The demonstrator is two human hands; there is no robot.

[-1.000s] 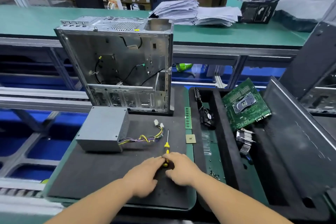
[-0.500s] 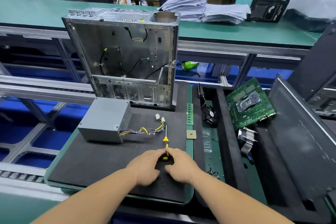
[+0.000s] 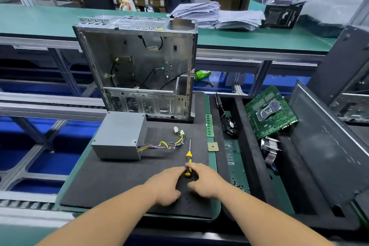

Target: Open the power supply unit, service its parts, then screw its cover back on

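Black mat (image 3: 119,181): one screwdriver (image 3: 188,158), two hands.

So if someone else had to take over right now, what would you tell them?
Hands: left hand and right hand both sit at the screwdriver handle on the mat; the grip itself is hard to tell.
Things: PSU lies on the mat's left, cover on, cables trailing right.
Done: nothing on the PSU, as far as shows.
Left: unscrew cover, service inside, screw it back.
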